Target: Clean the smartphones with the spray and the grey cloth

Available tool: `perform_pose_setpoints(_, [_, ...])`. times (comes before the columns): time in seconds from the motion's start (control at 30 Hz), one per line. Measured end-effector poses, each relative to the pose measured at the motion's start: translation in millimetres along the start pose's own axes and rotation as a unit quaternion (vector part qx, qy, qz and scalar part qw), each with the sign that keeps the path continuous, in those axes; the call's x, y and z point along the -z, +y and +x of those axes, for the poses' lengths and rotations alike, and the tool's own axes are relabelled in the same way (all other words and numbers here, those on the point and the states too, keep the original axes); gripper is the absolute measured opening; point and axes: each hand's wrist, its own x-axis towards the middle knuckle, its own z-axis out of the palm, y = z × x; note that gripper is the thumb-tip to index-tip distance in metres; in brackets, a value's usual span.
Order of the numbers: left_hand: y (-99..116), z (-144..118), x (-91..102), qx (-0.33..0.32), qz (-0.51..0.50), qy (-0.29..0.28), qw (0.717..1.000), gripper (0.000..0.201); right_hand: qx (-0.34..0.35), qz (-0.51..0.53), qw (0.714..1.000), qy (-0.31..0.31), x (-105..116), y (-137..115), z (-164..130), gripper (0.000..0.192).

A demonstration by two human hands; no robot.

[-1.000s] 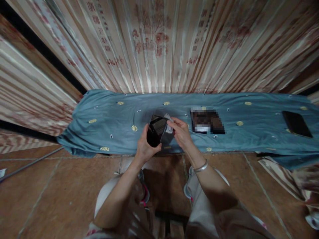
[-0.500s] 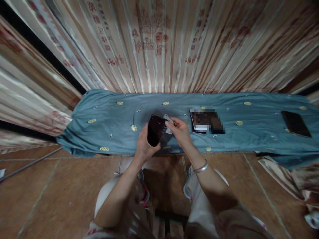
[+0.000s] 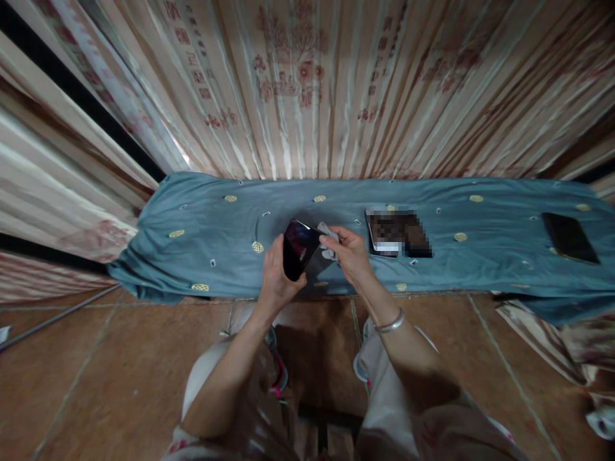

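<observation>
A black smartphone (image 3: pixel 300 248) with a glossy dark screen is gripped in my left hand (image 3: pixel 279 276), fingers along its left side and thumb at the lower edge. My right hand (image 3: pixel 350 253) pinches a small pale grey flat piece (image 3: pixel 328 235) beside the phone's upper right corner. Whether that piece is cloth, paper or film I cannot tell. The fingertips of my right hand are close to the phone's edge; whether they touch it is unclear. Both hands are above a blue-green cloth (image 3: pixel 230 224) with yellow and white motifs.
A dark flat item with blurred-out, pixelated parts (image 3: pixel 384 234) lies right of my hands on the cloth. Farther right rests a black tablet-like slab (image 3: pixel 571 238). Patterned curtains (image 3: pixel 298 96) hang behind. Below are brown floor tiles (image 3: pixel 120 371) and striped fabric (image 3: pixel 542 333).
The phone has tilted slightly, and its screen now shows a brighter reflection. The pale piece and my right fingers have shifted slightly right of the phone's corner.
</observation>
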Motion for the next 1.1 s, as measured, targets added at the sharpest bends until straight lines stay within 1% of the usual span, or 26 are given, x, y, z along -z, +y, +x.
perform_pose_setpoints(0.07, [-0.1,0.8,0.1,-0.003,0.012,0.001,1.000,0.093,0.052,-0.074,0.996,0.027,0.4,5.0,-0.7,0.032])
perform_pose_setpoints(0.13, [0.1,1.9,0.5,0.014,0.004,-0.003,1.000,0.094,0.109,-0.164,0.979,0.043,-0.3,8.1,-3.6,0.029])
perform_pose_setpoints(0.2, [0.9,3.0,1.3,0.059,-0.036,-0.012,0.998,0.096,0.165,-0.242,0.956,0.030,-1.9,9.0,-8.2,0.030])
perform_pose_setpoints(0.27, [2.9,4.0,2.1,0.130,-0.105,-0.024,0.986,0.097,0.223,-0.295,0.929,0.002,-4.0,8.8,-12.5,0.034])
perform_pose_setpoints(0.37, [7.6,4.8,2.8,0.234,-0.221,-0.043,0.946,0.094,0.291,-0.351,0.890,-0.028,-6.0,9.0,-16.6,0.041])
perform_pose_setpoints(0.43, [10.6,5.0,2.6,0.277,-0.285,-0.052,0.916,0.091,0.322,-0.378,0.867,-0.034,-6.6,10.7,-18.6,0.044])
perform_pose_setpoints(0.57, [13.9,5.0,1.0,0.325,-0.396,-0.053,0.857,0.080,0.374,-0.423,0.824,-0.052,-8.4,18.2,-25.1,0.045])
perform_pose_setpoints(0.63, [15.7,4.5,0.8,0.338,-0.444,-0.046,0.829,0.072,0.390,-0.437,0.808,-0.071,-9.4,21.4,-27.7,0.045])
perform_pose_setpoints(0.73, [21.1,2.5,1.4,0.352,-0.490,-0.059,0.795,0.067,0.391,-0.446,0.801,-0.083,-8.5,20.7,-25.3,0.045])
perform_pose_setpoints(0.87, [30.4,-1.0,2.1,0.365,-0.525,-0.110,0.761,0.062,0.370,-0.439,0.817,-0.056,-4.3,12.2,-16.3,0.043])
perform_pose_setpoints(0.97, [32.8,-1.3,3.0,0.367,-0.541,-0.121,0.747,0.055,0.371,-0.427,0.823,-0.054,-5.7,10.4,-17.6,0.042])
perform_pose_setpoints(1.1, [31.5,0.6,6.3,0.358,-0.558,-0.117,0.740,0.048,0.400,-0.416,0.813,-0.078,-11.1,14.2,-26.3,0.043])
